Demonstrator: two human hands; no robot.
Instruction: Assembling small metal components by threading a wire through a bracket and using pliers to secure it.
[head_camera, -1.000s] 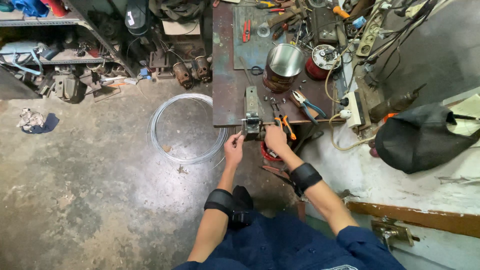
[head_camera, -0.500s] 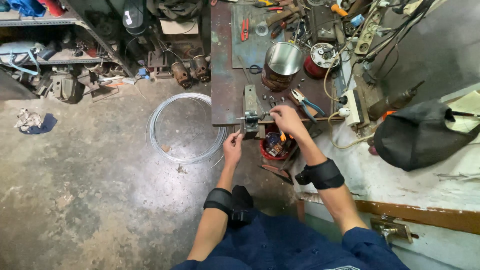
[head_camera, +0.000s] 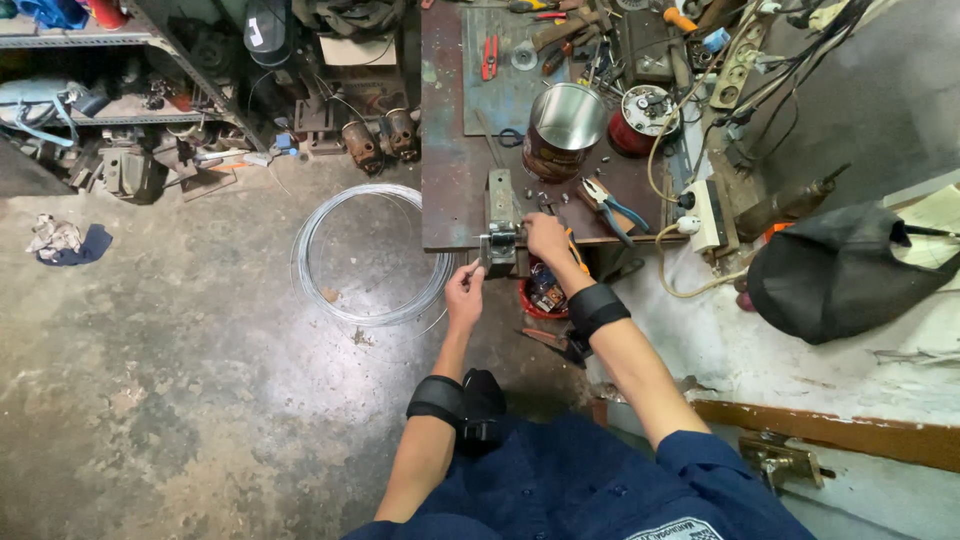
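Workbench (head_camera: 450, 200) cluttered; concrete floor (head_camera: 180, 400) bears wire coil (head_camera: 365, 255)

My right hand (head_camera: 546, 238) covers the near side of the small bench vise (head_camera: 499, 243), so whatever sits in its jaws cannot be made out. What my left hand (head_camera: 464, 298) pinches is too thin to identify. The red bucket (head_camera: 543, 292) under the workbench (head_camera: 450, 190) is partly hidden by my right wrist and the bench edge; its contents are an unreadable jumble. The far end of the workbench is cut off by the top edge, along with several tools. The shelf (head_camera: 70, 110) at upper left runs out of view. My shoulders fall below the bottom edge.
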